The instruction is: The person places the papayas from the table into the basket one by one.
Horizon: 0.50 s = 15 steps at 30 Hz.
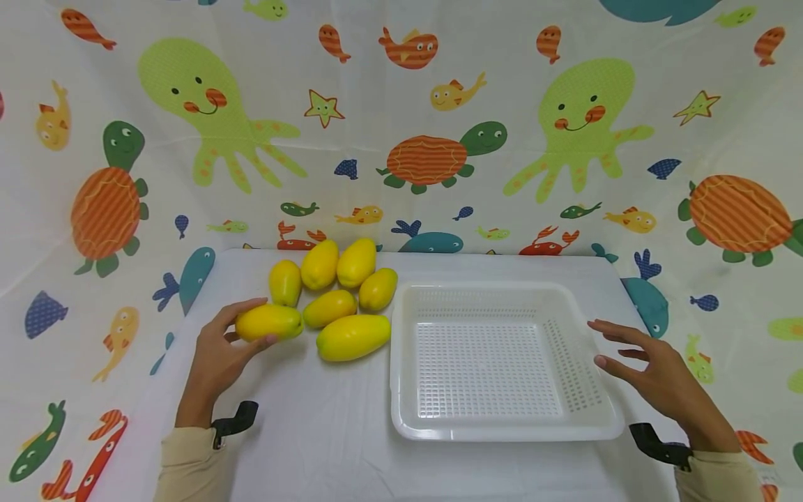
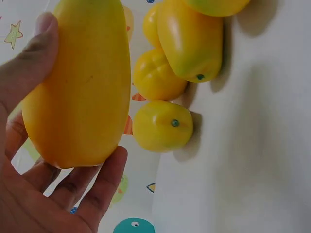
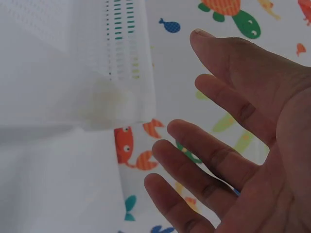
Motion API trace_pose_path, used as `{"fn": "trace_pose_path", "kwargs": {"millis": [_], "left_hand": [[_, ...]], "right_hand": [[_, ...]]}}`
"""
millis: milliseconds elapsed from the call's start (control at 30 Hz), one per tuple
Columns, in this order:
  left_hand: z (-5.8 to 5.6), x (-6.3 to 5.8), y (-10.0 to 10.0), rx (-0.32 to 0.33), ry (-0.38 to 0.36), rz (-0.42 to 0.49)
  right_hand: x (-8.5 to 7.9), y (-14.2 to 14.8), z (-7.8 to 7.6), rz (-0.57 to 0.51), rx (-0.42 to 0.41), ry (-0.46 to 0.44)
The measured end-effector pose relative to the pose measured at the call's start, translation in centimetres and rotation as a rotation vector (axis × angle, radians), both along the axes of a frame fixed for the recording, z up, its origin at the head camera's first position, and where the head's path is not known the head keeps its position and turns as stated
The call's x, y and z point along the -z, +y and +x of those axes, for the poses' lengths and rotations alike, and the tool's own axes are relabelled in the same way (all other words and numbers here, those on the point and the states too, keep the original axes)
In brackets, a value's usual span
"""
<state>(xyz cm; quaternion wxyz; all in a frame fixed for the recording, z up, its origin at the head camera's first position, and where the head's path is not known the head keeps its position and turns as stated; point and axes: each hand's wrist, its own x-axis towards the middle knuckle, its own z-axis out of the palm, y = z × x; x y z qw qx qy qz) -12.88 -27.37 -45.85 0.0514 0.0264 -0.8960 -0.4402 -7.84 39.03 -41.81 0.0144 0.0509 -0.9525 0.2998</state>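
Note:
My left hand point(image 1: 219, 355) grips a yellow papaya point(image 1: 268, 322), thumb on the near side and fingers round its far side and left end. In the left wrist view this papaya point(image 2: 80, 87) fills much of the picture, between the thumb and the spread fingers. Several more papayas point(image 1: 353, 338) lie grouped just beyond and to the right of it. To their right stands a white perforated plastic basket point(image 1: 502, 431) with nothing in it. My right hand point(image 1: 655, 373) is at the basket's right rim, fingers loosely spread and holding nothing.
A white cloth covers the table point(image 1: 314, 446). Behind and beside it hangs a pale curtain point(image 1: 376, 97) printed with sea animals. One papaya point(image 1: 379, 289) lies close to the basket's left wall. Each wrist carries a black camera mount point(image 1: 235, 420).

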Motion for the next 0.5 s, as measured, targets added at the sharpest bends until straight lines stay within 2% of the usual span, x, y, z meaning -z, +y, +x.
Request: {"fn": "trace_pose_path", "kwargs": {"millis": [267, 500], "left_hand": [[-0.4, -1.7, 1.3, 0.024, 0.000, -0.010], [-1.0, -3.1, 3.4, 0.047, 0.045, -0.009]], "right_hand": [[0.9, 0.7, -0.4, -0.020, -0.035, -0.044], [1.6, 1.1, -0.8, -0.022, -0.071, -0.059]]}}
